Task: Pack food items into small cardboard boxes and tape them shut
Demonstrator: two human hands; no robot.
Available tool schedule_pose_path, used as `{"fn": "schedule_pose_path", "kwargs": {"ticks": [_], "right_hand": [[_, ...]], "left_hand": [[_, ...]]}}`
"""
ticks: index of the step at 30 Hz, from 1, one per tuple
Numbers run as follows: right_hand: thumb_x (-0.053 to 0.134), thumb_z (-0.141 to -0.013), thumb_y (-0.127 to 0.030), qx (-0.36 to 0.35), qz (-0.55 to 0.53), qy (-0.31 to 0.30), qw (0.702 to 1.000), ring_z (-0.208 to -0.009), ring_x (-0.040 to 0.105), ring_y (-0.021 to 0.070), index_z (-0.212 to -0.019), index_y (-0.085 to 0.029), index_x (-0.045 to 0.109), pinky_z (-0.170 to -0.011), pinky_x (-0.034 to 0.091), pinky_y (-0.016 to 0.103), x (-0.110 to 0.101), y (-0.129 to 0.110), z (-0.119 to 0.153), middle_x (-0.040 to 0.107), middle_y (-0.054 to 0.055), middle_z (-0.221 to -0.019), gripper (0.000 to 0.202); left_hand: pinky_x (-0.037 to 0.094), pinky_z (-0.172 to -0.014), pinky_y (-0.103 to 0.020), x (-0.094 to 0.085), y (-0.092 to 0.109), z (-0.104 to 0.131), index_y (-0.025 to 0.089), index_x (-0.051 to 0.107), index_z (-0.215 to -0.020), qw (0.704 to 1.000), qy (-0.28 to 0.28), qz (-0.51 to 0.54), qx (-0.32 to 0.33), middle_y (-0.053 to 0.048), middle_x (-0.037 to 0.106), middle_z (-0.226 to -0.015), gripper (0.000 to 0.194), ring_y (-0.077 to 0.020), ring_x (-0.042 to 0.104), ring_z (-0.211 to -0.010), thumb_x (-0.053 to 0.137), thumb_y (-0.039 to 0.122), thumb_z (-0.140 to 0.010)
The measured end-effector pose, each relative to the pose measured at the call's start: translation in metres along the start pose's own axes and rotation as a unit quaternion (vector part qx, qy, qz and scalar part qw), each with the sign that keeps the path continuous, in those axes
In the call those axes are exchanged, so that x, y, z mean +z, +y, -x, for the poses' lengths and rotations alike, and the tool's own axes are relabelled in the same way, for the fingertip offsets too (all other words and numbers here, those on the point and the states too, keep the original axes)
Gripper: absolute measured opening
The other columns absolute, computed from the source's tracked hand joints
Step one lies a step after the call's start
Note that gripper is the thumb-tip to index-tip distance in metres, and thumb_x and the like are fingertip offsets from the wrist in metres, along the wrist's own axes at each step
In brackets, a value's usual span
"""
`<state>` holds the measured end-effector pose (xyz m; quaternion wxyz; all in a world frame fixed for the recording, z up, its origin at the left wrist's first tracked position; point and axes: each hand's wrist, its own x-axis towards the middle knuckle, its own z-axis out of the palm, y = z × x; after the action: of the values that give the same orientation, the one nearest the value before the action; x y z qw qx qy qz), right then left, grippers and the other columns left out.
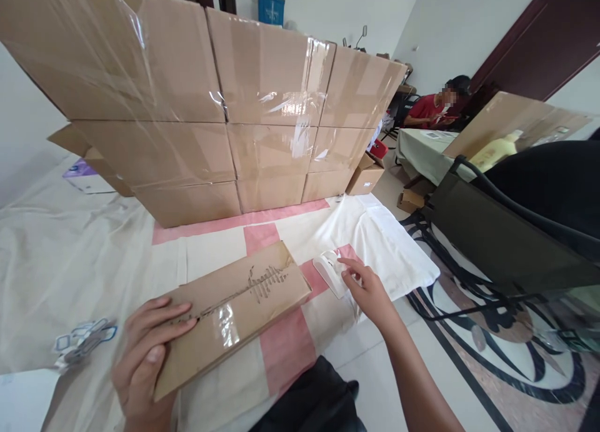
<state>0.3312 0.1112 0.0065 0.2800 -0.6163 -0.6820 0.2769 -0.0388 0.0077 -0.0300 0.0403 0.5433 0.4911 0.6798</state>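
Blue container (270, 8), yellow bottle (495, 152), dark-red door (529, 41).

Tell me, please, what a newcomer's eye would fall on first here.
Probably the wall of taped cartons, filling much of the upper left and centre. Below it, the flat cardboard box with its dark fishbone-like marking would likely stand out next, the left hand on its lower-left end.

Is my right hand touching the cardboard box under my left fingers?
No, your right hand is at the small white object, apart from the box.
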Motion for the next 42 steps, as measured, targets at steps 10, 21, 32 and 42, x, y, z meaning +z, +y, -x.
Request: {"fn": "schedule_pose_path", "kwargs": {"ticks": [10,21,32,42], "right_hand": [[0.061,-0.082,-0.038,0.120,-0.134,-0.110,0.978,-0.076,0.063,0.0197,-0.129,-0.022,0.050,-0.075,0.047,0.032,-0.013,0.006,-0.026,0.064,-0.003,-0.073,0.051],[0.064,-0.075,-0.022,0.196,-0.076,-0.214,0.954,-0.044,0.043,0.0083,-0.120,-0.022,0.056,-0.045,0.035,0.022,-0.032,-0.030,-0.043,0.065,-0.005,-0.072,0.046],[0.073,-0.085,-0.035,0.294,-0.116,-0.252,0.915,-0.052,0.070,0.0175,-0.128,-0.026,0.046,-0.046,0.054,0.026,-0.036,-0.041,-0.044,0.062,-0.004,-0.078,0.051],[0.058,-0.099,-0.038,0.318,-0.155,-0.200,0.914,-0.062,0.077,0.0224,-0.115,-0.021,0.048,-0.058,0.060,0.031,-0.030,-0.040,-0.036,0.055,-0.004,-0.080,0.025]], "left_hand": [[0.037,-0.113,-0.065,0.000,-0.006,0.008,0.029,0.084,-0.093,1.000,0.011,0.012,-0.005,-0.008,0.077,-0.104,0.031,-0.0366,0.061,-0.115,0.054,0.029,-0.085],[0.038,-0.113,-0.065,-0.001,-0.007,0.009,0.029,0.083,-0.094,1.000,0.007,0.014,-0.006,-0.007,0.077,-0.106,0.030,-0.0363,0.061,-0.116,0.054,0.030,-0.086],[0.038,-0.113,-0.067,-0.002,-0.006,0.009,0.030,0.082,-0.091,1.000,0.009,0.008,-0.012,-0.008,0.077,-0.103,0.030,-0.0378,0.062,-0.114,0.053,0.032,-0.085],[0.035,-0.113,-0.069,0.000,-0.009,0.011,0.026,0.081,-0.088,0.999,0.028,0.016,-0.007,-0.010,0.076,-0.100,0.029,-0.0366,0.064,-0.112,0.053,0.030,-0.082]]}}
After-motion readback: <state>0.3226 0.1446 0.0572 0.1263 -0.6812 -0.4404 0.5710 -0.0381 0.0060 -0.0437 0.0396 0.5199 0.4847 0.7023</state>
